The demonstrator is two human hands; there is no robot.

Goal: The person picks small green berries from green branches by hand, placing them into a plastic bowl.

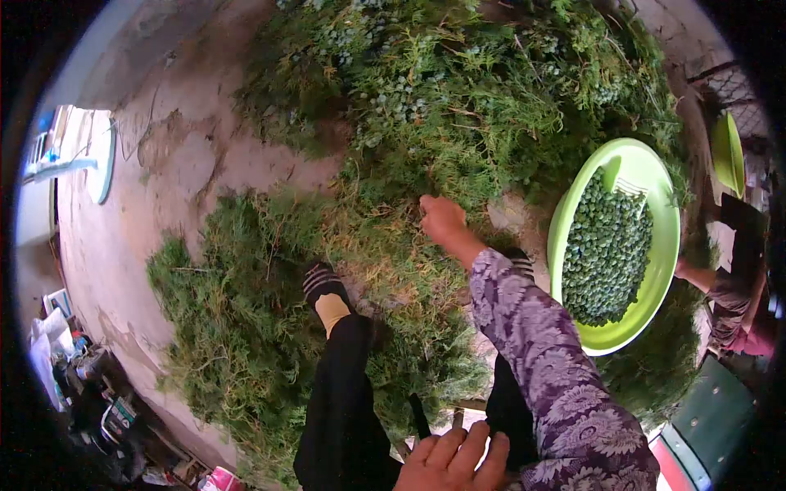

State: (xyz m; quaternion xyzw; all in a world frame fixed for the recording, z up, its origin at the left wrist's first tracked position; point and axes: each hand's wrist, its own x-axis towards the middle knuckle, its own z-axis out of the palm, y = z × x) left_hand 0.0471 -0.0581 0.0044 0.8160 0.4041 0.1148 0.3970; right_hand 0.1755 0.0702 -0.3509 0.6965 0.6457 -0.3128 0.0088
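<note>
The right hand [442, 219], at the end of a purple flowered sleeve [548, 360], reaches forward into a heap of cut green branches [442, 98], fingers curled among the sprigs (whether they pinch one cannot be told). The left hand [454, 462] lies low at the bottom edge, fingers flat and together, beside the black trousers [344, 393]. A foot in a striped sock [323, 290] rests on more branches spread over the concrete floor [188, 172]. To the right stands a bright green basin [655, 196] filled with small green berries [606, 254]. Another person's arm [696, 274] shows just past the basin.
</note>
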